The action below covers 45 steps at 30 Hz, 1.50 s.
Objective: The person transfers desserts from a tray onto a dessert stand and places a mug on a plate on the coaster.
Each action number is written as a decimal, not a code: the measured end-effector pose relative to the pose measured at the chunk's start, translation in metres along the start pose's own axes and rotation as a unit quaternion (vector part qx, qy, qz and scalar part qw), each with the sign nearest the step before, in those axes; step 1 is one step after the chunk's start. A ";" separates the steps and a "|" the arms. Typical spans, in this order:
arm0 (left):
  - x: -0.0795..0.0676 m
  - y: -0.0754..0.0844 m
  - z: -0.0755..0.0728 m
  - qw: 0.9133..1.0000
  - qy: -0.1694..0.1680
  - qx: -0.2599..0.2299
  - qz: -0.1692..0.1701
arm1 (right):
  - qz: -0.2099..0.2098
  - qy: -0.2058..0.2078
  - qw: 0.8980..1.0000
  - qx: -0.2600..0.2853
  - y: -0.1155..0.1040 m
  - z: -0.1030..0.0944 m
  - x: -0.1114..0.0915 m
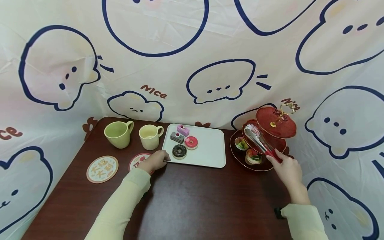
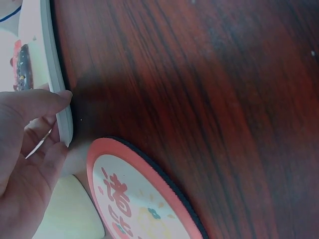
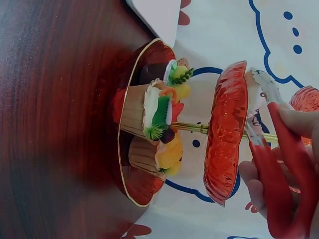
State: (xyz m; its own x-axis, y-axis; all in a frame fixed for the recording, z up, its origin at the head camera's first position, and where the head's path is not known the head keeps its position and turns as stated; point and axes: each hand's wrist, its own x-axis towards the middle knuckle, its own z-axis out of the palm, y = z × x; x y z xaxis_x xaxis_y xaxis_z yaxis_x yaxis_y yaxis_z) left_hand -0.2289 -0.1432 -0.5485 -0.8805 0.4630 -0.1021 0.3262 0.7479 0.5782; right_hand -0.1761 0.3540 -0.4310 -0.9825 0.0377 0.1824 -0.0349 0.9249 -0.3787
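Note:
My left hand (image 1: 154,161) pinches the near left corner of a white tray (image 1: 207,146), thumb and fingers on its rim in the left wrist view. On the tray are a chocolate donut (image 1: 179,151), a pink donut (image 1: 191,142) and two small cake slices (image 1: 177,137). My right hand (image 1: 287,170) holds red-handled tongs (image 3: 285,162) at a three-tier red stand (image 1: 276,124). The metal tips lie around a pink-and-white pastry (image 1: 252,129) on the middle tier; the tier's rim partly hides it. Cupcakes (image 3: 139,107) fill the bottom tier.
Left of the tray stand a green mug (image 1: 118,135) and a cream mug (image 1: 150,137). A round coaster (image 1: 102,169) lies in front of the green mug. Another coaster (image 2: 137,189) is partly under my left hand in the head view. Patterned cloth (image 1: 168,76) hangs behind the brown table (image 1: 192,200).

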 end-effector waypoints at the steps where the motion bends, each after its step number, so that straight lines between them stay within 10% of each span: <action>1: 0.000 0.000 0.000 1.000 -0.001 -0.002 -0.003 | 0.003 -0.007 1.000 -0.003 -0.001 -0.001 0.001; 19: -0.001 0.002 0.000 1.000 -0.005 0.002 -0.002 | 0.034 -0.075 0.996 -0.016 -0.002 -0.002 0.006; 45: 0.000 0.000 0.000 1.000 -0.005 -0.006 -0.007 | 0.075 -0.058 0.995 -0.020 -0.009 0.003 -0.003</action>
State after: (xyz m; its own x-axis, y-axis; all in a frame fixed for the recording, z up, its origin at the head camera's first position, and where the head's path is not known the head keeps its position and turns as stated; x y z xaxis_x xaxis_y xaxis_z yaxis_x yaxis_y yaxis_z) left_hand -0.2292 -0.1435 -0.5487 -0.8812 0.4576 -0.1188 0.3100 0.7489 0.5857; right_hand -0.1729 0.3448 -0.4308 -0.9907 0.1344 0.0197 0.1187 0.9267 -0.3566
